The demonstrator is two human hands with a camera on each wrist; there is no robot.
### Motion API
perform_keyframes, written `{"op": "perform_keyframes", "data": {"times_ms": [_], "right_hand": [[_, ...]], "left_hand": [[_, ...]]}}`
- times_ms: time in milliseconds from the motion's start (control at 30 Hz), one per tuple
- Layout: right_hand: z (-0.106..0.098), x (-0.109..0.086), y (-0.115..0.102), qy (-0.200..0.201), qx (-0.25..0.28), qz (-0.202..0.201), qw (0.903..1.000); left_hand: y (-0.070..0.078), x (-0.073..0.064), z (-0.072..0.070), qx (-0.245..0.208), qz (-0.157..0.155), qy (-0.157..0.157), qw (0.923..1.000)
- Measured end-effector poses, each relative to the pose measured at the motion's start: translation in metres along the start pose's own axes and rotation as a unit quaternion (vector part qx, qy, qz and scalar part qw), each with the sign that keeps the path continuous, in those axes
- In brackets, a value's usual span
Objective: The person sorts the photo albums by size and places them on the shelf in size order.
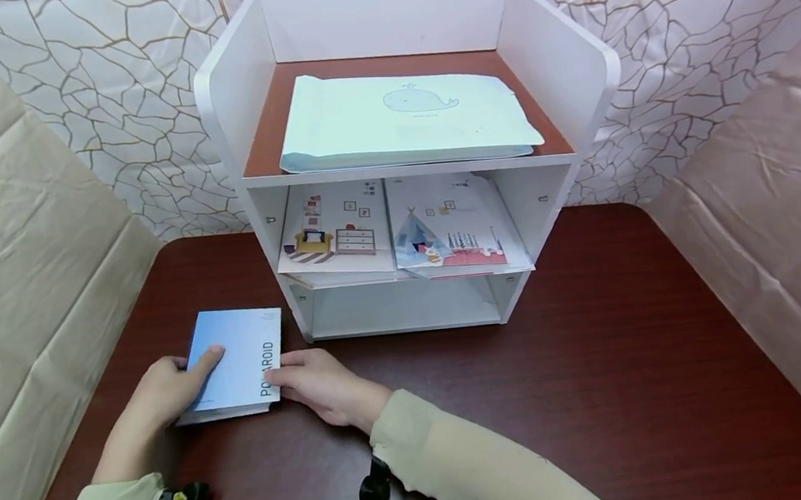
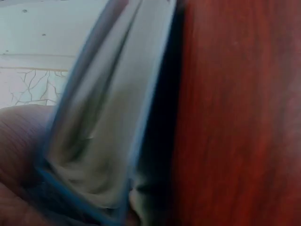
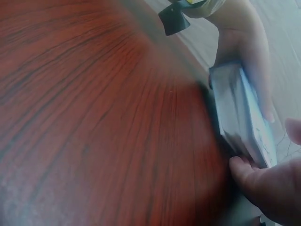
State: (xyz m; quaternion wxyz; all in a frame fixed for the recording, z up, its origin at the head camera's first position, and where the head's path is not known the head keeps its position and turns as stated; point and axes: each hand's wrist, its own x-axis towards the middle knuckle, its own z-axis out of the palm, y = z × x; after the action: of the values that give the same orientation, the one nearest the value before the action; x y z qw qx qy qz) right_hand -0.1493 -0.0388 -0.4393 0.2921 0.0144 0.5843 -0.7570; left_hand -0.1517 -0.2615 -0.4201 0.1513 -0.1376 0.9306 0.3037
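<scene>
A light blue photo album (image 1: 237, 348), lettered POLAROID along its right side, is at the left of the table, with its front cover facing up. My left hand (image 1: 164, 391) grips its left side, thumb on the cover and the other fingers mostly hidden beneath. At the lower right edge my right hand (image 1: 323, 385) pinches it, the thumb over the lettering. The left wrist view gives the page edges of the album (image 2: 110, 108) at close range, blurred. Both hands also show around the album (image 3: 240, 113) in the right wrist view.
A white shelf unit (image 1: 272, 213) stands at the back middle of the brown table (image 1: 599, 391). On its top lies a pale green packet with a whale drawing (image 1: 403, 119). Illustrated booklets (image 1: 343, 243) lie side by side on the middle shelf. Beige cloth (image 1: 29, 258) borders the left side.
</scene>
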Motion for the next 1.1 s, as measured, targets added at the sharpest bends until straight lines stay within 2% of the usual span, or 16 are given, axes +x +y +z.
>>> {"op": "perform_keyframes", "data": {"times_ms": [67, 133, 233, 300, 433, 600, 700, 833, 1000, 1100], "right_hand": [[0.0, -0.002, 0.0, -0.004, -0.02, -0.01, 0.9997], [0.002, -0.005, -0.001, -0.008, -0.041, -0.021, 0.9989], [0.004, -0.01, -0.004, -0.015, -0.074, -0.036, 0.9965], [0.003, -0.014, -0.006, -0.019, -0.092, -0.044, 0.9947], [-0.001, -0.021, -0.007, -0.029, -0.116, -0.064, 0.9908], [-0.009, -0.029, -0.01, -0.045, -0.123, -0.082, 0.988], [-0.015, -0.035, -0.011, -0.058, -0.117, -0.077, 0.9885], [-0.024, -0.04, -0.011, -0.063, -0.116, -0.068, 0.989], [-0.041, -0.048, -0.013, -0.056, -0.135, -0.057, 0.9877], [-0.055, -0.053, -0.015, -0.055, -0.15, -0.051, 0.9858]], "left_hand": [[-0.002, -0.002, 0.0, -0.009, 0.002, 0.003, 1.0], [-0.004, -0.006, -0.001, -0.036, 0.005, 0.002, 0.9993], [-0.007, -0.012, -0.004, -0.101, 0.009, -0.009, 0.9948], [-0.009, -0.017, -0.006, -0.146, 0.009, -0.027, 0.9889], [-0.014, -0.024, -0.011, -0.198, 0.024, -0.072, 0.9773], [-0.013, -0.032, -0.009, -0.27, 0.065, -0.139, 0.9507], [-0.01, -0.035, -0.005, -0.285, 0.09, -0.18, 0.9373], [-0.005, -0.039, 0.0, -0.282, 0.112, -0.22, 0.927], [0.007, -0.04, 0.013, -0.295, 0.122, -0.247, 0.9148], [0.016, -0.04, 0.023, -0.299, 0.123, -0.257, 0.9109]]}}
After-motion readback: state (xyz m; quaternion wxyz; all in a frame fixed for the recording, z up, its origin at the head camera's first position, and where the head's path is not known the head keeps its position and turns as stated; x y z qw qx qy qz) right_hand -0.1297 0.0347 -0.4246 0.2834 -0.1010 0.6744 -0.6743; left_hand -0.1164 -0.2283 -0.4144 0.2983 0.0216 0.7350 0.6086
